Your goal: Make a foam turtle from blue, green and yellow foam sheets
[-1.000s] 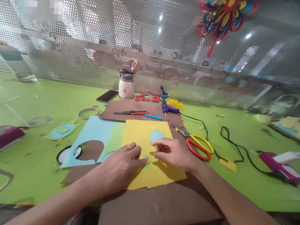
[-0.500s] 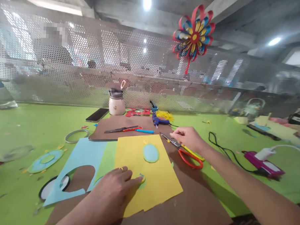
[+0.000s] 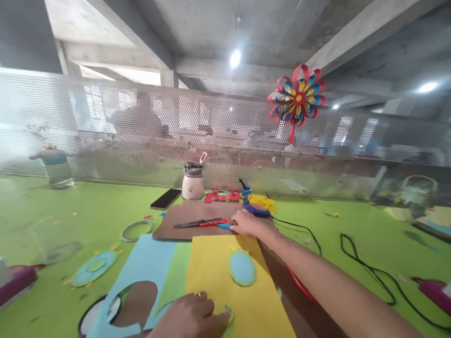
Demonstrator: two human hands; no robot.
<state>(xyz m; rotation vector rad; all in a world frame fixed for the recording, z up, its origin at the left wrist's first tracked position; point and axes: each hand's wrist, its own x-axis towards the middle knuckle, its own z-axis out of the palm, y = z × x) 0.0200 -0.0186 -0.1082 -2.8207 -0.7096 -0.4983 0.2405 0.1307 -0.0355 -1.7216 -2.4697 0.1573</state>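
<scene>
One finger of my half-spread left grip [image 3: 191,318] presses a cutout [image 3: 231,318]. Ahead, my right grip [image 3: 246,223] meets the glue gun [image 3: 260,211]; whether closed, I can't tell.

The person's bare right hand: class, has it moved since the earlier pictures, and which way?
Yes. The bare right hand has moved forward, from over the flat yellow paper sheet up to the blue plastic glue gun.
</scene>
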